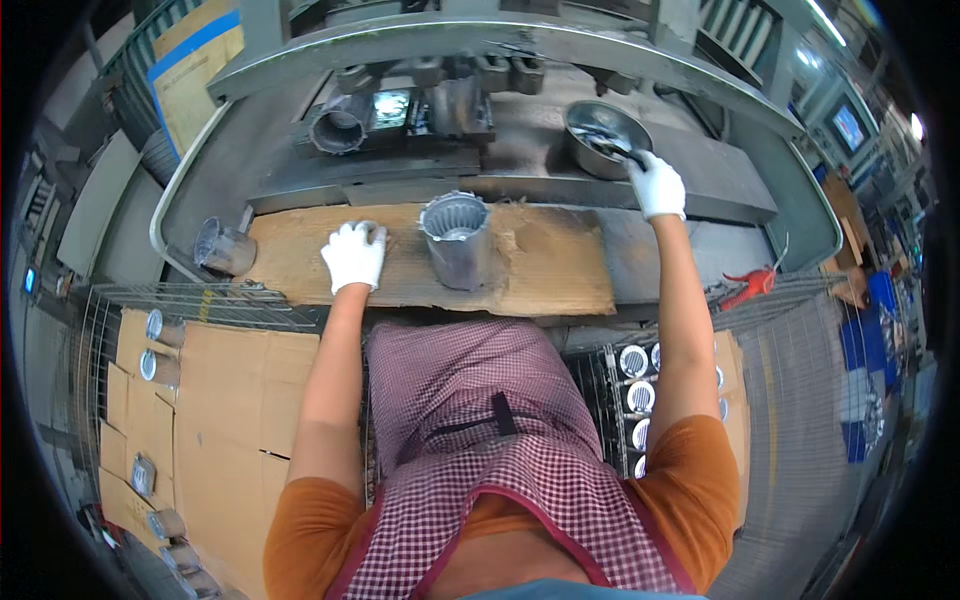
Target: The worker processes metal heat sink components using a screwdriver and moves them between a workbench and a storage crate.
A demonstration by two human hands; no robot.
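A grey metal cylindrical casting (458, 245), its inside wall ribbed and its rim ragged, stands upright on a brown cardboard sheet (545, 255) in front of me. To its left, my left hand (355, 256), in a white glove, rests on the cardboard with fingers slightly bent and apart, holding nothing and not touching the casting. Farther off on the right, my white-gloved right hand (657, 187) is closed around the dark handle of a tool at the edge of a metal bowl (640, 130). The tool's other end is among the bowl's contents, too unclear to name.
Another casting (225, 247) lies at the cardboard's left end. Two more cylinders (340, 125) sit on the machine bed below a metal crossbar (500, 35). A red-handled tool (748, 287) lies right. Wire carts with cardboard (235, 400) and several round parts (640, 397) flank me.
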